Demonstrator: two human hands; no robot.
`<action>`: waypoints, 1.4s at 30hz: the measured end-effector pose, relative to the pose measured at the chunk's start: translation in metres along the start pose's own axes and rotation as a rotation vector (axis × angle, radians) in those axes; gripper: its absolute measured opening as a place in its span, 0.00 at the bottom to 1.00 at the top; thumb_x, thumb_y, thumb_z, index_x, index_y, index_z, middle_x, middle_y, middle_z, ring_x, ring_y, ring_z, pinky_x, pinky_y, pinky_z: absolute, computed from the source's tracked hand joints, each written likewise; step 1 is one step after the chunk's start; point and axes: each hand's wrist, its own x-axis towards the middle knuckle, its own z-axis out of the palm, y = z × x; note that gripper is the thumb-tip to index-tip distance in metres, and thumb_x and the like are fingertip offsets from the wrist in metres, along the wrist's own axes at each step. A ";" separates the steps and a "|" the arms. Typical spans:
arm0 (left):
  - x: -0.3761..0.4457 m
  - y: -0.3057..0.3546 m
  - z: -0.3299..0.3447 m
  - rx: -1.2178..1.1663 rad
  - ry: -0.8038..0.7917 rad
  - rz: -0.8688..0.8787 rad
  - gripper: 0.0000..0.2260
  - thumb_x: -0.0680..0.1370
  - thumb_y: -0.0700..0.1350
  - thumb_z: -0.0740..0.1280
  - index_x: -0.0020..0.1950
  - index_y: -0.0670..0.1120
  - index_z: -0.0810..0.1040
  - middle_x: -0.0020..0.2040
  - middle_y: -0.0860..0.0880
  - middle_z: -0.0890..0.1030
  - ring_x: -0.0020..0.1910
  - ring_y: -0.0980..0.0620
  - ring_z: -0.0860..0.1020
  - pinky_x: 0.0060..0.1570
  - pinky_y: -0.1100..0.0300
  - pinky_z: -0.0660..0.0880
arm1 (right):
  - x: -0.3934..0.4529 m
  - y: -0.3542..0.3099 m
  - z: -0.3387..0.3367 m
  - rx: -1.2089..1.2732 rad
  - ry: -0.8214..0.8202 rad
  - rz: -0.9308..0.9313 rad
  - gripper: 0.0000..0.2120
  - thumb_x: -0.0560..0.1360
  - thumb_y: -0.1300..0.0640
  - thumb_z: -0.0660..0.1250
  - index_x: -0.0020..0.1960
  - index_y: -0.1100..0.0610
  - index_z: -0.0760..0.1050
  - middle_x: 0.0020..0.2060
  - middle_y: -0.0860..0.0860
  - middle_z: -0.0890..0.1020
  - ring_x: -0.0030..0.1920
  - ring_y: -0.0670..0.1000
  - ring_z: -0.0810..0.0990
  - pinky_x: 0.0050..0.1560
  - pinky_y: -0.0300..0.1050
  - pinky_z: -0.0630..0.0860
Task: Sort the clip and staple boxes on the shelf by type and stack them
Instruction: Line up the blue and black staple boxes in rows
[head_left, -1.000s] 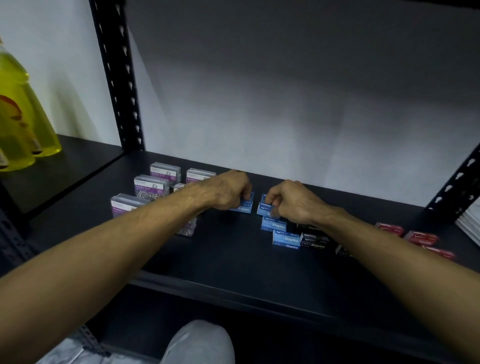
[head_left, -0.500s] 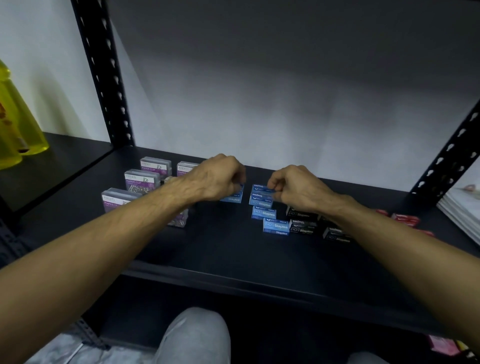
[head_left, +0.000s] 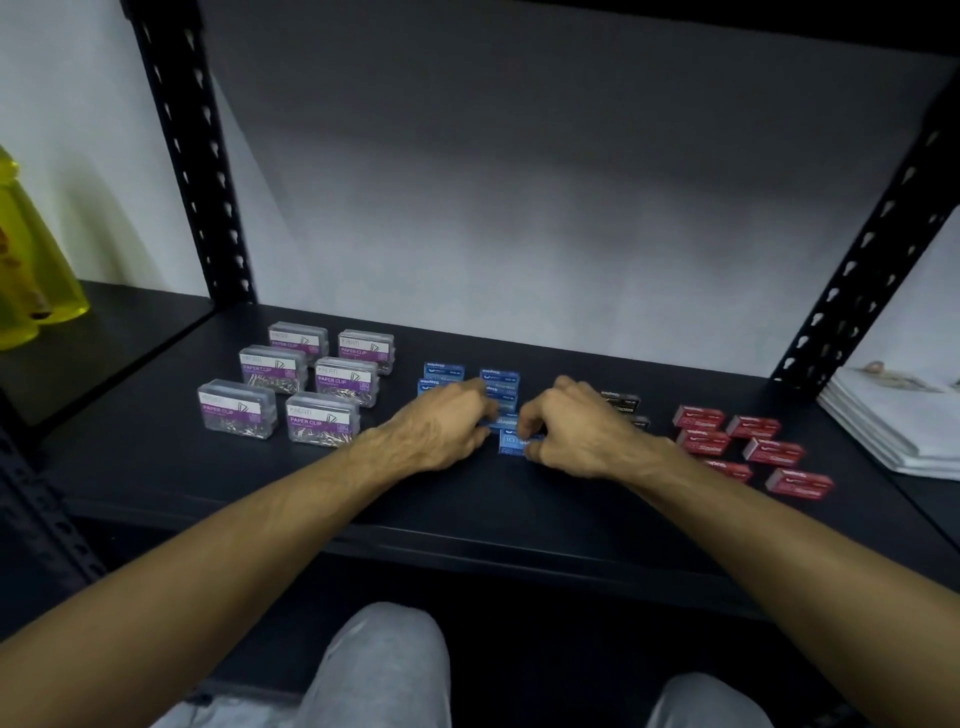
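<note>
I have both hands on the blue staple boxes (head_left: 500, 383) at shelf (head_left: 260, 483) centre. My right hand (head_left: 574, 428) pinches the nearest blue box (head_left: 511, 442), long axis three-to-nine; my left hand (head_left: 448, 427), curled, grip unclear, sits at its nine o'clock.

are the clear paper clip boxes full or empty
Not empty. Silver clips show through the clear walls of the paper clip boxes, piled in the lower part under the purple labels. How full they are cannot be told.
</note>
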 end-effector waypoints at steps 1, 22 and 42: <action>-0.001 0.000 -0.001 0.017 0.006 -0.003 0.09 0.79 0.46 0.65 0.57 0.46 0.79 0.57 0.48 0.75 0.54 0.48 0.77 0.53 0.52 0.75 | -0.001 -0.001 0.002 -0.007 0.003 0.008 0.08 0.71 0.51 0.70 0.49 0.45 0.80 0.50 0.49 0.79 0.54 0.52 0.73 0.57 0.48 0.73; -0.024 -0.018 -0.033 -0.020 -0.190 -0.072 0.15 0.76 0.47 0.71 0.61 0.50 0.76 0.54 0.52 0.78 0.53 0.52 0.76 0.54 0.56 0.75 | -0.010 -0.018 0.011 -0.011 0.097 -0.136 0.18 0.70 0.47 0.72 0.59 0.47 0.76 0.43 0.42 0.78 0.50 0.47 0.67 0.56 0.46 0.62; -0.005 -0.042 -0.035 0.102 -0.190 -0.098 0.03 0.75 0.46 0.71 0.48 0.49 0.79 0.42 0.51 0.77 0.42 0.49 0.77 0.42 0.56 0.74 | 0.029 -0.026 0.020 0.073 0.118 -0.075 0.06 0.72 0.54 0.72 0.46 0.49 0.75 0.39 0.45 0.80 0.43 0.48 0.77 0.56 0.44 0.66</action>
